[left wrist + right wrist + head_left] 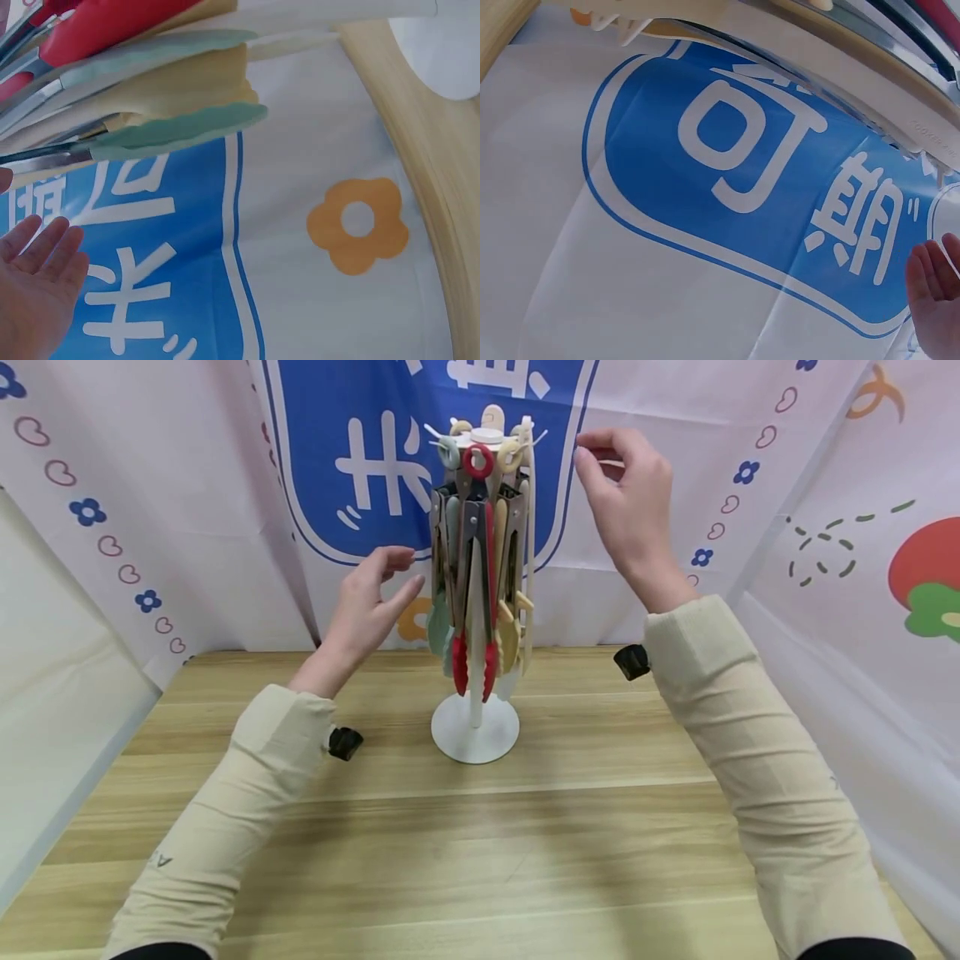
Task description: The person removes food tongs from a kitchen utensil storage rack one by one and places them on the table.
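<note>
A white rotating-style utensil stand (475,745) with a round base rises from the table, hung all round with kitchen tongs and other utensils. Red-tipped tongs (491,670) with a red ring face the front; pale green tongs (180,129) hang on the left side and a cream utensil (832,79) on the right. My left hand (365,602) is held up left of the stand, fingers loosely bent and thumb apart, touching nothing. Right of the stand's top, higher up, my right hand (633,497) hovers with relaxed, slightly curved fingers and nothing in them.
The stand is on a wooden table (480,860) near its back edge. Behind hangs a white cloth backdrop with a blue printed badge (330,518), with more white cloth at both sides. A small black device (345,743) is strapped at the left wrist, another (632,662) at the right.
</note>
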Motion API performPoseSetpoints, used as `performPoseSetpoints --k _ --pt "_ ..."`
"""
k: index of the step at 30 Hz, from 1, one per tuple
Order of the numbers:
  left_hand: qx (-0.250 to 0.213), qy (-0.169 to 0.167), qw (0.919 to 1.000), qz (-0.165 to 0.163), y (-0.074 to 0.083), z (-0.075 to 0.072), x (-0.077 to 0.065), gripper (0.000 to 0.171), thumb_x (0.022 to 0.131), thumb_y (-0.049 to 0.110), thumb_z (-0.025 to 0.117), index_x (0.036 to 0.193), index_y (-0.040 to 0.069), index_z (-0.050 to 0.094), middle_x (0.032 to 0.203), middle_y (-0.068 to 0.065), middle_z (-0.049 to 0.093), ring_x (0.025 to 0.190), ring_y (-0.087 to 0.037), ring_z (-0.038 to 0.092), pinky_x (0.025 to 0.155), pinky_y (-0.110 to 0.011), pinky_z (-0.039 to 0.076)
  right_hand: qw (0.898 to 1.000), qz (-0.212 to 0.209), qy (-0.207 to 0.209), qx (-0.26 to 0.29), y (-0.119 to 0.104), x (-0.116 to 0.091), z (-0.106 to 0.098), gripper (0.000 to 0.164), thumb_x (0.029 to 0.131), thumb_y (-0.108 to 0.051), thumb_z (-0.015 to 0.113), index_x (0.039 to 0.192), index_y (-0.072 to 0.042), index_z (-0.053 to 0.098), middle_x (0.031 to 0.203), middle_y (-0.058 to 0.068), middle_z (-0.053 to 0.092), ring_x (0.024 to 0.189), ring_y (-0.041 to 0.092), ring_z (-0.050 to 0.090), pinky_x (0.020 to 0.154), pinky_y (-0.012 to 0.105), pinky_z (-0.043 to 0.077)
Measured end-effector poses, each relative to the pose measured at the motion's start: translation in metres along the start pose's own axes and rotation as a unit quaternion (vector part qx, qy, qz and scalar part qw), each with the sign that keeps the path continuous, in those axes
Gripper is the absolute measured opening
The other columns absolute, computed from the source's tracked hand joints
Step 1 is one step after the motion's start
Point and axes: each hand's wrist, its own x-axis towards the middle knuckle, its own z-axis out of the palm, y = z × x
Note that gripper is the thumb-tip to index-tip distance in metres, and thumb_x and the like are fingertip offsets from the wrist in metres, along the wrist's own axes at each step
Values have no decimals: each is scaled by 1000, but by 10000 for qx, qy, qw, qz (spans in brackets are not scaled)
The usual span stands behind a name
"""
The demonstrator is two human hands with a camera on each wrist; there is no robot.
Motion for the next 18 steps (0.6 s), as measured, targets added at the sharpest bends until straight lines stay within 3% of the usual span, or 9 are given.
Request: performPoseSetpoints --k 12,18 --pt "-506 47 9986 -119 11 6 0 44 91 23 56 125 -2 45 122 -14 51 112 -21 49 99 -29 37 9981 -249 -138 545 -43 -9 5 25 93 -8 49 110 6 60 112 14 59 103 12 55 91 16 41" --pt "-786 102 9967 -149 14 12 1 44 90 21 58 125 -2 43 123 -15 49 112 -21 48 98 -29 38 9964 -507 -57 680 -46 -11 10 22 91 -6 52 106 6 62 109 13 61 99 12 57 88 17 43"
